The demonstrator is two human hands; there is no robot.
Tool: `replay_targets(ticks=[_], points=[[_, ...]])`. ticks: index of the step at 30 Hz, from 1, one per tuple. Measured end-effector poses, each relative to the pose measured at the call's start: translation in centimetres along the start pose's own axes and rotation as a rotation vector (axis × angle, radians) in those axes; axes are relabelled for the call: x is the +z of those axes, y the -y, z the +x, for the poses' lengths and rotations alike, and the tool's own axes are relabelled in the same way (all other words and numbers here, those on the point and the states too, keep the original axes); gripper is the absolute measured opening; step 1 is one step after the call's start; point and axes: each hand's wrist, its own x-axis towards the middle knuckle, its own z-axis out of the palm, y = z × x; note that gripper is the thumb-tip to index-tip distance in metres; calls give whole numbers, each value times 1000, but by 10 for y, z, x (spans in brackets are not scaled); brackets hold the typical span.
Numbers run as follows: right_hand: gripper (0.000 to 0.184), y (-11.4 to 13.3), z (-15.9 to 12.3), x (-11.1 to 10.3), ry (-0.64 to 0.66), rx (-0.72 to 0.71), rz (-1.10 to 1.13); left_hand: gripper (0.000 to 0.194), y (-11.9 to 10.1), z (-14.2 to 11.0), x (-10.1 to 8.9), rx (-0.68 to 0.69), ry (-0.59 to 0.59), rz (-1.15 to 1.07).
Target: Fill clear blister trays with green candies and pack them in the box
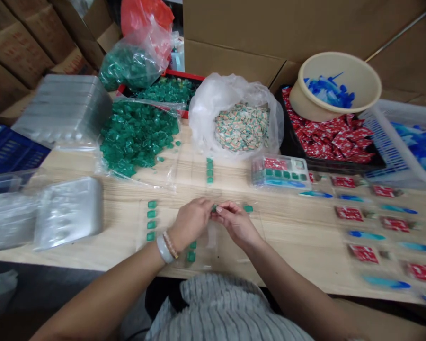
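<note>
Head view: left hand [190, 220] and right hand [236, 225] are held together at lower centre of the frame; a green sachet [213, 208] is pinched between them; more sachets [151, 220] are set in a column just left, and a green heap [137, 135] is piled at upper left.

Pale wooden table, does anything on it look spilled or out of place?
Yes: a few small green square pieces lie loose on the pale wooden table, just outside the clear plastic bag holding the green heap. They sit apart from the bag and the neat rows, so they look spilled.
</note>
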Motion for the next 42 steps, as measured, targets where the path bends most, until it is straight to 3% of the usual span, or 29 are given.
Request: replay_targets(ticks=[3,6,9,13,16,19,23,28,33,36,40,42], points=[[9,8,24,-2,-60,-394,-485,23,-2,7,-15,-233,-111,-358],[11,14,50,-3,113,-689,-965,8,-2,13,-27,-552,-114,-873],[22,9,64,-5,303,-778,-1247,13,1,13,-33,-653,-96,-1181],[23,-1,71,-10,261,-851,-1407,31,3,8,-34,-628,-47,-1244],[22,4,64,-8,235,-838,-1430,34,0,4,-35,-604,29,-1279],[28,14,37,-1,64,-843,-1350,42,-8,2,-29,-553,55,-1278],[27,18,-16,2,56,-785,-1104,52,-24,1,2,-522,108,-1245],[23,17,-54,-30,-109,-727,-946,25,-44,1,51,-566,247,-1204],[25,17,-75,-60,-266,-743,-944,11,-53,-6,78,-459,308,-848],[23,10,-90,-69,-279,-742,-928,15,-53,-18,88,-462,300,-747],[27,-3,-116,-89,-155,-785,-945,16,-45,-43,108,-657,308,-978],[31,-5,-126,-101,-63,-801,-973,14,-40,-53,122,-693,297,-1065]])
